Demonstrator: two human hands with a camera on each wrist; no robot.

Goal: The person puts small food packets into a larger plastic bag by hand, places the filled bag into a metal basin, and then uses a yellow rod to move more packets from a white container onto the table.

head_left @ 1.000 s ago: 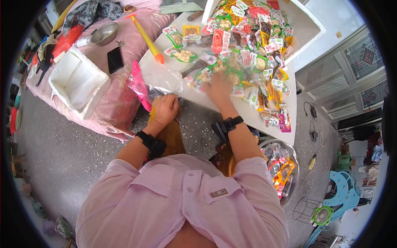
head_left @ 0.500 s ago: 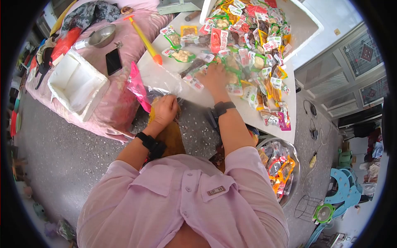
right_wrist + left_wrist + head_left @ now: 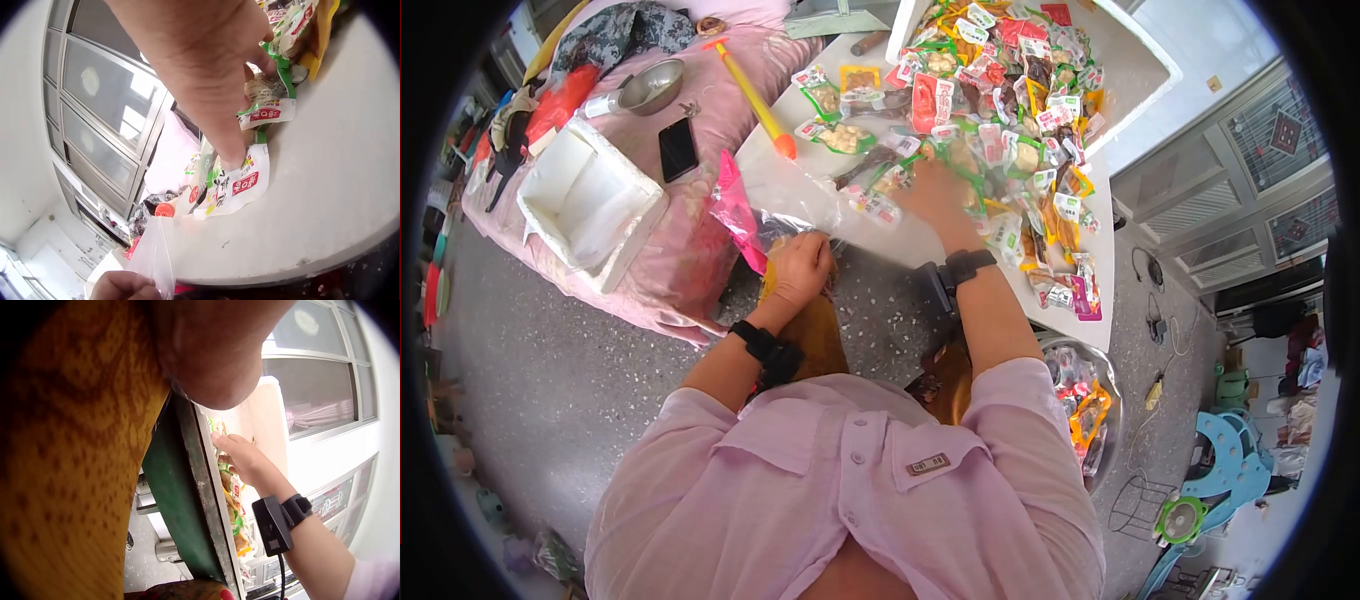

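My left hand is at the table's near edge, gripping a clear plastic bag. In the right wrist view, its fingertips pinch the translucent bag's edge. Over the near part of the snack packet pile, my right hand reaches down with thumb and fingers spread. The right wrist view shows its thumb on a white-and-green snack packet, while the fingers touch another green-edged packet beside it. Both packets lie on the white table.
Many vacuum-sealed packets spill from a white foam box on the table. A metal basin of packets stands below. On the pink bed, left, are another foam box, a phone and a bowl.
My right hand shifted slightly left over the packets, then back to the right, and stays low on them. My left hand keeps its grip on the bag at the same spot.
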